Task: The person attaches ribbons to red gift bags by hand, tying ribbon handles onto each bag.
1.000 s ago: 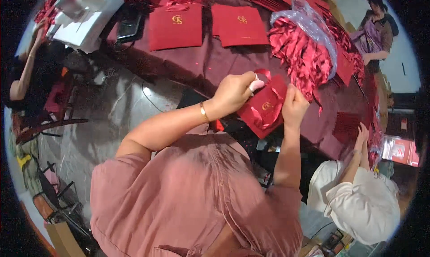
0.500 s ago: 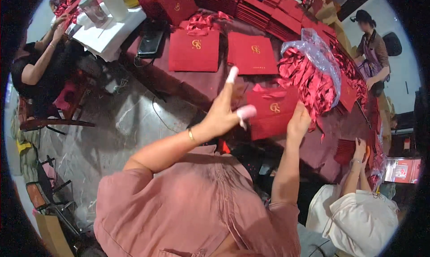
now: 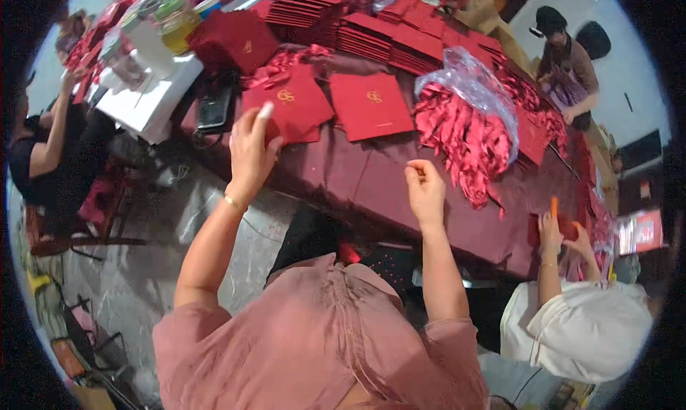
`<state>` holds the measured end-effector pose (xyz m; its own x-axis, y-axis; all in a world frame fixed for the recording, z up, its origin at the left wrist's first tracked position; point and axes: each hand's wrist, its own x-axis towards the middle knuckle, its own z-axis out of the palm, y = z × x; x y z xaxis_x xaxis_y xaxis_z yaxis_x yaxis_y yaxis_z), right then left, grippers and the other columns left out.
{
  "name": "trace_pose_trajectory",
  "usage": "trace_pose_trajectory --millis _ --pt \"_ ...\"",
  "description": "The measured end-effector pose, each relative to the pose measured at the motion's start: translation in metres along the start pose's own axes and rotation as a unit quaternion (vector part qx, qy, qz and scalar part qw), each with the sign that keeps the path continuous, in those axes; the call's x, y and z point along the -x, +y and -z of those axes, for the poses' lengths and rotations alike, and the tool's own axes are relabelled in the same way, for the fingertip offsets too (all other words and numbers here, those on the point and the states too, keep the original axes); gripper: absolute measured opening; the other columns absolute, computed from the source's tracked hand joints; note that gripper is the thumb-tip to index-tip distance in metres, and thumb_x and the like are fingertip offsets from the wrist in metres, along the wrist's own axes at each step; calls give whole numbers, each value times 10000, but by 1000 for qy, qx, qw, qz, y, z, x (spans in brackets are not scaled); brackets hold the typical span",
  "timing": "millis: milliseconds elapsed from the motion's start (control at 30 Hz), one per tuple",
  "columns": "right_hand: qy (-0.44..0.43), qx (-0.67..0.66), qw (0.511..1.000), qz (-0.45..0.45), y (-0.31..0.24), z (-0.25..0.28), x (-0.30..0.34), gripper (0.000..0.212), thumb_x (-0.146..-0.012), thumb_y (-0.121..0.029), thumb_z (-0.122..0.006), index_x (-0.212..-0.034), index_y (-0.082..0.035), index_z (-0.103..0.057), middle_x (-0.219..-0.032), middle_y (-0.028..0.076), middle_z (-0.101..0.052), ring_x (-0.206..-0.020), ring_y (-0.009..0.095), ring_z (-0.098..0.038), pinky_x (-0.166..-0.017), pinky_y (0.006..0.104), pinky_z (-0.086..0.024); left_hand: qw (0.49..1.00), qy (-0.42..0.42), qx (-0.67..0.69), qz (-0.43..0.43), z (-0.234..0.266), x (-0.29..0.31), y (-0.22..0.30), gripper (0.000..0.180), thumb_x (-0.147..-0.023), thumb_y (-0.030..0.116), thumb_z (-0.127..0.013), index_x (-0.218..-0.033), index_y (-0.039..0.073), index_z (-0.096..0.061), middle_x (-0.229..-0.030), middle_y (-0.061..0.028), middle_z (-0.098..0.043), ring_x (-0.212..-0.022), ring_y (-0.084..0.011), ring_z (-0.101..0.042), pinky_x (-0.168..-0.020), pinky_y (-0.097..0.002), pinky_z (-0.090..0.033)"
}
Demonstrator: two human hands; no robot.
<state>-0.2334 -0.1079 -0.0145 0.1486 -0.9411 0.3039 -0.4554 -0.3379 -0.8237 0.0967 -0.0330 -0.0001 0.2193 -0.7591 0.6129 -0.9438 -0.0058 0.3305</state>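
1. The right hand's (image 3: 427,188) grip is narrow, fingers curled above the counter (image 3: 343,173); the red bag no longer hangs there (whether anything small stays pinched, I cannot tell).
2. The left hand (image 3: 251,152) is now farther left, its grip loosely spread at the edge of the left red bags (image 3: 300,111); contact is unclear.
3. Those bags now lie askew, another showing beneath; the handled bag seems laid among them, its handling apparently finished.
4. Alongside, the middle red bags (image 3: 371,110) and ribbon heap (image 3: 464,135) stay put.
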Motion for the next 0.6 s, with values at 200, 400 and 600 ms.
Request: trace_pose_trajectory --millis 200,400,600 --pt "24 124 990 68 27 23 -3 119 -825 -66 -624 -932 -16 -631 -867 139 -632 -726 261 -641 -665 344 -511 997 -25 -43 -51 -39 -12 -24 410 -755 86 -670 -1161 95 -613 -1167 -117 -565 -1066 -311 -532 -885 -393 -452" --pt "22 188 975 116 45 32 -14 133 -819 -34 -603 -949 -37 -636 -887 137 -620 -835 314 -621 -743 388 -500 996 48 -70 -26 -57 -37 -2 467 -745 67 -662 -1203 114 -584 -1188 -106 -554 -1110 -296 -513 -915 -416 -421" --pt "3 308 919 245 39 11 -52 291 -779 1 -568 -1053 -62 -639 -1080 109 -624 -976 306 -579 -840 388 -484 990 15 81 -117 -68 -63 72 396 -738 161 -714 -1100 47 -601 -1019 -168 -614 -961 -345 -597 -824 -448 -487"
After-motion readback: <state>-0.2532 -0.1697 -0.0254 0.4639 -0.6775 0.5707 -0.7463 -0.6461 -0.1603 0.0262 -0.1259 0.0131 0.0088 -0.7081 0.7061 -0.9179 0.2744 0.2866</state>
